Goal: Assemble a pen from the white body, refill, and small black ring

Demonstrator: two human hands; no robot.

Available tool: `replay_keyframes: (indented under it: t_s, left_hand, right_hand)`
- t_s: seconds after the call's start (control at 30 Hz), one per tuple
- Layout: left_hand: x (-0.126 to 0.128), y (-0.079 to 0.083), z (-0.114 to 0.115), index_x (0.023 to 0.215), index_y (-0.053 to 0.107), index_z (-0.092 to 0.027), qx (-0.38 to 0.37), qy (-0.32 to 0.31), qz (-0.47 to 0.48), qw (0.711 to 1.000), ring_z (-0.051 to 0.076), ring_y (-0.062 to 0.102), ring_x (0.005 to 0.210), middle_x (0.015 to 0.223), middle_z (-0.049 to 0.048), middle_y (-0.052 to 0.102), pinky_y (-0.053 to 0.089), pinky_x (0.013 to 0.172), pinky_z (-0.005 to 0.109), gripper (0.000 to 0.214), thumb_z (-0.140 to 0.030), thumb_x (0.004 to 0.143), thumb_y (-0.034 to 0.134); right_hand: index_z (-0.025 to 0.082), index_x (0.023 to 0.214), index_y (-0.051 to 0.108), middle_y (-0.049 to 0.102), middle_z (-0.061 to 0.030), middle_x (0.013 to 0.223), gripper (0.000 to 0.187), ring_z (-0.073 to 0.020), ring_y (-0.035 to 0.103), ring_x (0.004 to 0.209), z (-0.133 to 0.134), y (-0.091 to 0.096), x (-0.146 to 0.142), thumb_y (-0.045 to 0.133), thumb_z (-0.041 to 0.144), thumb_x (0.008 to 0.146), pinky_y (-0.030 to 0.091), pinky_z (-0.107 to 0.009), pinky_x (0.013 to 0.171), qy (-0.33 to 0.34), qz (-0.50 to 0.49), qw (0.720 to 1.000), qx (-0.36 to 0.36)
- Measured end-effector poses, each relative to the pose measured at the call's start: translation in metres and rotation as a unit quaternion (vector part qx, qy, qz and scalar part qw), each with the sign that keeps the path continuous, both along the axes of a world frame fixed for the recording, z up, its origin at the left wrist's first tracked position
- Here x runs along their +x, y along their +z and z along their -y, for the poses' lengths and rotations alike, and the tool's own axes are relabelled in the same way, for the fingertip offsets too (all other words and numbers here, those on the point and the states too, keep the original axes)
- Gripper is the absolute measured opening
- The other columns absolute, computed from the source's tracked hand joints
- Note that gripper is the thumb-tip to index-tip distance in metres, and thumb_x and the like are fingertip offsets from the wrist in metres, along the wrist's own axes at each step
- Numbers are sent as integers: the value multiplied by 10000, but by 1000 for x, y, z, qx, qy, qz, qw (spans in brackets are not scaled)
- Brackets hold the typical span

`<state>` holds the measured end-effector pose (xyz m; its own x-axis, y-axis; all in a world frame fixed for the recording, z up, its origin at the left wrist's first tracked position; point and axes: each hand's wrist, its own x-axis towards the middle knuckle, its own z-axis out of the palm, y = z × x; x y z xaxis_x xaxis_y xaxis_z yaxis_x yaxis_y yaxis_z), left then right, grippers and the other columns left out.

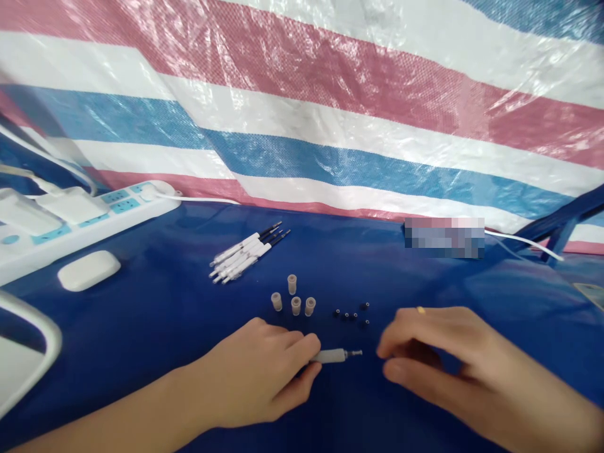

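Observation:
My left hand (264, 377) is closed around a small grey pen-like barrel (336, 355), whose metal tip points right. My right hand (438, 358) hovers just right of that tip with its fingers curled together; whether anything is pinched in them is hidden. Just beyond the hands lie several tiny black rings (352, 313) and several short translucent caps (295, 297) standing upright on the blue cloth (189, 314). A bundle of white refills with black tips (248, 253) lies farther back.
A white power strip (89, 217) with plugs and cables runs along the far left. A white oval case (89, 270) sits in front of it. A striped red, white and blue tarp (330, 94) rises behind. A white cable (523, 242) trails at the right.

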<state>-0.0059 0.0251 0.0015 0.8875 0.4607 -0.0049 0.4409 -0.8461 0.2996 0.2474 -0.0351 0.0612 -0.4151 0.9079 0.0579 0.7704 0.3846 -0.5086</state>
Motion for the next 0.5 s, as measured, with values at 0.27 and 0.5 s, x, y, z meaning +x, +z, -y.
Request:
replay_keyframes:
  t_s: [0.27, 0.5]
  left_hand:
    - [-2, -5, 5, 857, 487, -218, 65, -8, 45, 997, 156, 584, 511, 660, -55, 590, 372, 438, 299, 103, -215, 929, 413]
    - [0, -8, 5, 819, 504, -214, 105, -8, 73, 992, 160, 576, 502, 646, -45, 584, 384, 416, 305, 154, -197, 921, 389]
  right_hand:
    - [196, 953, 616, 665, -30, 786, 457, -185, 640, 687, -2, -44, -22, 236, 433, 1041, 504, -311, 587, 52, 64, 983, 165]
    - [184, 868, 614, 608, -8, 713, 385, -168, 567, 592, -3, -69, -19, 289, 288, 1046, 439, -309, 540, 93, 32, 992, 79]
